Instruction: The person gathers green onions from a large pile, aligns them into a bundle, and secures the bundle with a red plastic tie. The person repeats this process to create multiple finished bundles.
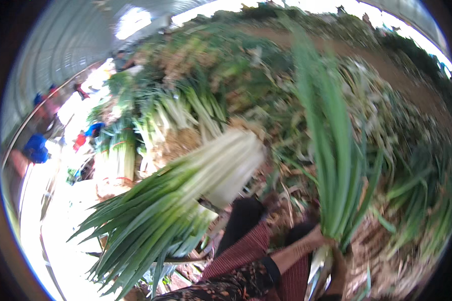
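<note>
My left hand (319,237) reaches across from a dark floral sleeve and is closed around the lower part of a leafy bunch of leeks or large scallions (337,177). The long green leaves stand up and are blurred at the tips. Just below it, my right hand (337,261) is closed around the pale stem end of that same bunch; its fingers are partly hidden. To the left lies a big stack of trimmed leeks (211,161), white shafts and roots towards the middle, cut green leaves fanning to the lower left. Something low props this stack up, mostly hidden beneath it.
Banded leek bundles (121,158) stand at the left, beside more leeks (173,120) with brown roots. Leaf litter (376,109) covers the ground ahead and right. Untrimmed leeks (418,203) lie at the right. A curved tunnel wall (71,41) rises behind. My knees, under red striped cloth (245,248), are close below.
</note>
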`<state>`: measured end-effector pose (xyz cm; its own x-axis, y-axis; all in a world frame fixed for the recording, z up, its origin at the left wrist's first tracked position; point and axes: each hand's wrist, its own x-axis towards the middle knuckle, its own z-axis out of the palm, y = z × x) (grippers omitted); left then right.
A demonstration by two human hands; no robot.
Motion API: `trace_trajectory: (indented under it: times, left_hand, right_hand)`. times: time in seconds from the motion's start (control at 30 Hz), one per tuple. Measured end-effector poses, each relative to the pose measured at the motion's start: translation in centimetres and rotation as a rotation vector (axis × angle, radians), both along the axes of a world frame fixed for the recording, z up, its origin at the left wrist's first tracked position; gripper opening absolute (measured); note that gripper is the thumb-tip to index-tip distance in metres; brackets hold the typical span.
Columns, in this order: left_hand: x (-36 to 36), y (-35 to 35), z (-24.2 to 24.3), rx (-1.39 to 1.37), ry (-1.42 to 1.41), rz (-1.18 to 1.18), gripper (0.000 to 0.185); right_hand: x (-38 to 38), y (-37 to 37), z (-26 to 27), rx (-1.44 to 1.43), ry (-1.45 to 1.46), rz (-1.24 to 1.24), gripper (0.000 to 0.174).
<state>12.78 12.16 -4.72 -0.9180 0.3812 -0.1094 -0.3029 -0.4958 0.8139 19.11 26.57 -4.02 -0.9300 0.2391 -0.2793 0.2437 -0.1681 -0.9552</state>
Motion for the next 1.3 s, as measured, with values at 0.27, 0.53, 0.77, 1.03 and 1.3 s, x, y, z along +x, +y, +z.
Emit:
trace_trajectory:
  times: [0.27, 0.53, 0.77, 1.03, 1.3]
  left_hand:
    - [0.2, -0.3, -0.8, 0.141, -0.029, -0.001, 0.054]
    - [-0.2, -0.5, -2.0, 0.054, -0.069, -0.022, 0.049]
    - [-1.4, 1.6, -0.8, -0.397, 0.065, 0.204, 0.054]
    - [-0.4, 2.3, 2.0, 0.045, -0.334, 0.299, 0.039]
    - [0.0, 1.5, -0.3, 0.016, -0.127, 0.291, 0.036]
  right_hand:
    - [-0.8, -0.8, -0.8, -0.099, 0.025, 0.05, 0.055]
    - [-0.9, -2.8, 0.2, 0.344, 0.003, -0.188, 0.046]
    - [0.9, -3.0, -2.1, 0.247, 0.054, -0.488, 0.08]
    - [16.1, 3.9, 2.8, 0.205, -0.207, -0.122, 0.034]
    - [39.0, 3.5, -9.9, 0.895, -0.721, 0.058, 0.05]
